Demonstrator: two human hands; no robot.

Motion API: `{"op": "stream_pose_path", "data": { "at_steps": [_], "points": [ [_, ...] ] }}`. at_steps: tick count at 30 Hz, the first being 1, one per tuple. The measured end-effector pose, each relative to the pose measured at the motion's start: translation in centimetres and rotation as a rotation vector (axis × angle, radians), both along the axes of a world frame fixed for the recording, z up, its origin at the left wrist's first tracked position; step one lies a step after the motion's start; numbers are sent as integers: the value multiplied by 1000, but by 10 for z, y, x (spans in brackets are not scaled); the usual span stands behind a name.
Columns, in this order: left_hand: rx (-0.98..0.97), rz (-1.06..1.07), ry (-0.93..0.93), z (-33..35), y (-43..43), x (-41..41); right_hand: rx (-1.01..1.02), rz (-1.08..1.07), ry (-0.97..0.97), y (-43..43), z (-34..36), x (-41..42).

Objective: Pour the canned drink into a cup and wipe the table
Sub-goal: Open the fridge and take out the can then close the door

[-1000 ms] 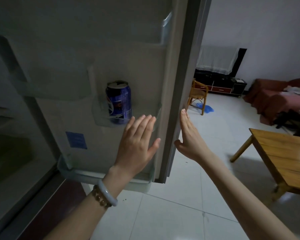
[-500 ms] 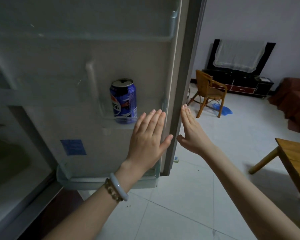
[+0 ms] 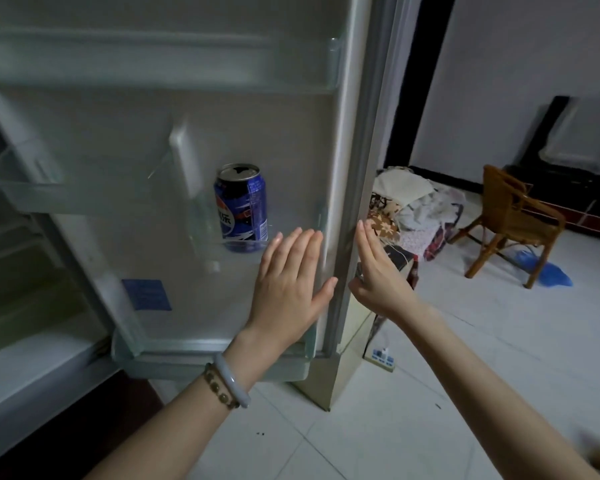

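Note:
A blue drink can (image 3: 242,206) stands upright in a clear shelf on the inside of the open fridge door (image 3: 194,140). My left hand (image 3: 291,282) is flat and open on the inner side of the door, just right of and below the can, not touching it. My right hand (image 3: 376,271) is open on the outer side of the door's edge, fingers pointing up. Both hands hold nothing. No cup or table is in view.
The fridge interior (image 3: 18,271) lies to the left. A pile of cloth and bags (image 3: 409,213) sits behind the door. A wooden chair (image 3: 513,216) stands on the white tiled floor at right, with a power strip (image 3: 381,356) near the door's foot.
The view has turned left and moved closer; the wooden table has left the frame. The door has swung wider. Both hands stay either side of its edge.

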State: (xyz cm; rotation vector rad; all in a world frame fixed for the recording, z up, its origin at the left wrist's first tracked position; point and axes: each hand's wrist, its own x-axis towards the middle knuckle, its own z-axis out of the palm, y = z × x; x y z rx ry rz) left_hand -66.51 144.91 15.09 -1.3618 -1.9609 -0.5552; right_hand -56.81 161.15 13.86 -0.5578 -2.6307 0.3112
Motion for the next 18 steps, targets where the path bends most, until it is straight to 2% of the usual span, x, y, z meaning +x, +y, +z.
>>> {"op": "stream_pose_path", "data": {
  "at_steps": [6, 18],
  "points": [
    [-13, 91, -5, 5, 28, -4, 2, 112, 2, 35, 0, -20],
    [-144, 186, 28, 9, 60, -23, 12, 131, 13, 66, -2, -56]
  ]
}}
